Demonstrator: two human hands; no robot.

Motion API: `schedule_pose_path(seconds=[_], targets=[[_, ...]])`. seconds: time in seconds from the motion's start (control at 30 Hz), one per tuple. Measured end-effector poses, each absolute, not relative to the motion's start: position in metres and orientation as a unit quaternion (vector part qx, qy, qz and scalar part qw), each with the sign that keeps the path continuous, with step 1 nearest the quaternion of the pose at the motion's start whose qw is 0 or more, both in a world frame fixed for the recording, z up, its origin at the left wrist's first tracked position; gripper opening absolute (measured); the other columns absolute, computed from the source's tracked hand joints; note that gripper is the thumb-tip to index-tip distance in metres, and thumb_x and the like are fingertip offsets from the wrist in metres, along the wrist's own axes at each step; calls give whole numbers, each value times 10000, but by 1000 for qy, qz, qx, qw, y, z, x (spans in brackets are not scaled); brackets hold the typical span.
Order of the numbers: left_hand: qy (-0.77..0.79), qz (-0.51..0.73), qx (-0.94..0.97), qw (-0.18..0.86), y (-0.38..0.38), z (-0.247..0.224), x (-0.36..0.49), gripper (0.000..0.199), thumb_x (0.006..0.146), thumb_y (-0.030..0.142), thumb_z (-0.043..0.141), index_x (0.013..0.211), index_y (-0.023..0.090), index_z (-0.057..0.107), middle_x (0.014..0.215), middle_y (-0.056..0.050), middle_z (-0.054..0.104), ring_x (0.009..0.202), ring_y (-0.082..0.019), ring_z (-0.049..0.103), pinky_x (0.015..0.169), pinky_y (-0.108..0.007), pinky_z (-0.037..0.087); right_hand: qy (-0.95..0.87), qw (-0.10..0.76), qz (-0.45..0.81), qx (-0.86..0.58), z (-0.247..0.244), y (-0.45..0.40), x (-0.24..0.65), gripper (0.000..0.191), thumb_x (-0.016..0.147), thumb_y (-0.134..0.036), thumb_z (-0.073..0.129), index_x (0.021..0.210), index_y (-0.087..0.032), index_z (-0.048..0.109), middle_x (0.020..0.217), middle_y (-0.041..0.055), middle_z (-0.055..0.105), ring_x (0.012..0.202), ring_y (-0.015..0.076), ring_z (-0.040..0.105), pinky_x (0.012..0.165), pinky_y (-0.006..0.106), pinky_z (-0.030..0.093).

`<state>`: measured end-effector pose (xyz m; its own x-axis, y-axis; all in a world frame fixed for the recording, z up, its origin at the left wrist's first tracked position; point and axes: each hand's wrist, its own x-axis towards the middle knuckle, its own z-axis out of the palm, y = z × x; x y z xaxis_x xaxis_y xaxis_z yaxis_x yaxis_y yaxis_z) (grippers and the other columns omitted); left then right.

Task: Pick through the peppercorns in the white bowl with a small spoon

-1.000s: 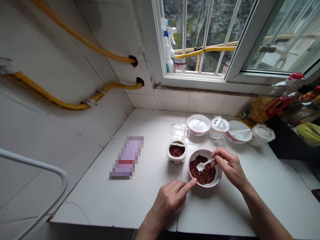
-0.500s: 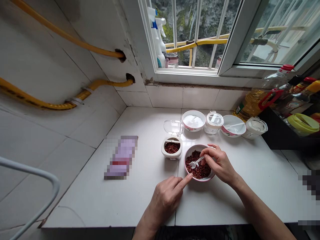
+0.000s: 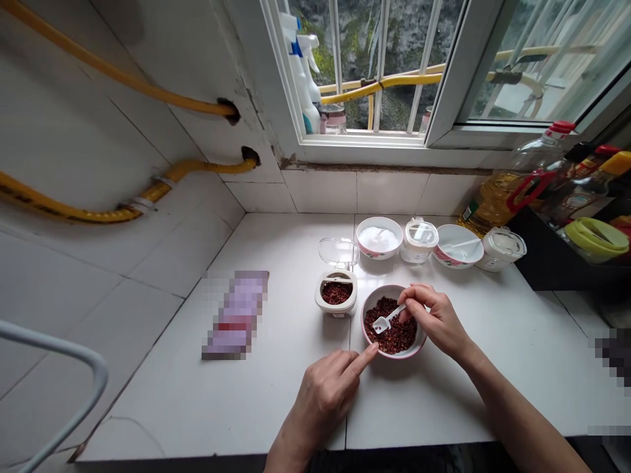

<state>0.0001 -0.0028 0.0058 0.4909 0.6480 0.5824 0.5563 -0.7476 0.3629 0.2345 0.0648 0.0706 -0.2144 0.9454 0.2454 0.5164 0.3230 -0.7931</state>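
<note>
A small white spoon [image 3: 387, 320] is pinched between the thumb and fingers of my right hand [image 3: 440, 318]. Its bowl end rests over dark red-brown peppercorns [image 3: 394, 338], with a few grains on it. They lie in a pink-rimmed bowl [image 3: 363, 332]. Against the near left rim of that bowl rests the stretched index fingertip of my left hand [image 3: 331, 386]; the other fingers are loosely curled and the thumb is hidden. Left of the bowl, a white seasoning jar [image 3: 336, 307] holds more peppercorns under its raised clear lid [image 3: 338, 251].
Behind stand a bowl of white grains [image 3: 379, 238], a lidded jar [image 3: 420, 240], a bowl with a white spoon [image 3: 458, 247] and another jar [image 3: 503, 249]. An oil bottle [image 3: 497, 190] and a black rack [image 3: 542, 266] are at right. A blurred purple packet [image 3: 241, 315] lies left.
The spoon has turned so its hollow faces up with a few grains on it, and my right hand has shifted slightly. My left fingertip stays at the rim.
</note>
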Motion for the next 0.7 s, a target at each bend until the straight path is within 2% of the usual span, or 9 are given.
schedule_pose_path(seconds=[0.13,0.33,0.53,0.6,0.7], targets=[[352,361,861,67,-3,4,-1,613,956,-11,406,1538,180,432,890,-51,706,691,-158,625,615,-247,528,-747,360,292,-476,66,64,230,207,912,-139,470,805,-252,607,556,-68,705,561,165,640,1064,487,446],[354,356,862,68,-4,3,-1,625,953,-7,405,1548,183,423,893,-51,706,709,-157,643,629,-242,541,-738,372,288,-484,66,64,232,202,917,-162,477,808,-257,617,571,-53,727,618,186,668,1054,484,451],[354,354,863,65,-4,5,-2,627,960,-2,398,1558,186,412,885,-53,706,700,-151,640,626,-229,534,-712,396,282,-507,70,66,236,196,902,-211,506,780,-253,654,563,-9,728,804,241,705,938,440,500],[354,354,863,67,-4,4,-2,628,961,-2,398,1559,189,410,888,-53,707,701,-154,638,627,-232,531,-688,408,307,-516,71,66,235,185,894,-227,519,774,-242,659,569,-3,726,764,232,708,889,418,526],[353,357,862,69,-4,5,-1,629,958,-5,398,1554,192,415,887,-49,705,689,-158,628,614,-241,526,-622,428,398,-522,72,67,234,162,891,-297,549,808,-215,662,598,11,737,631,203,706,725,357,571]])
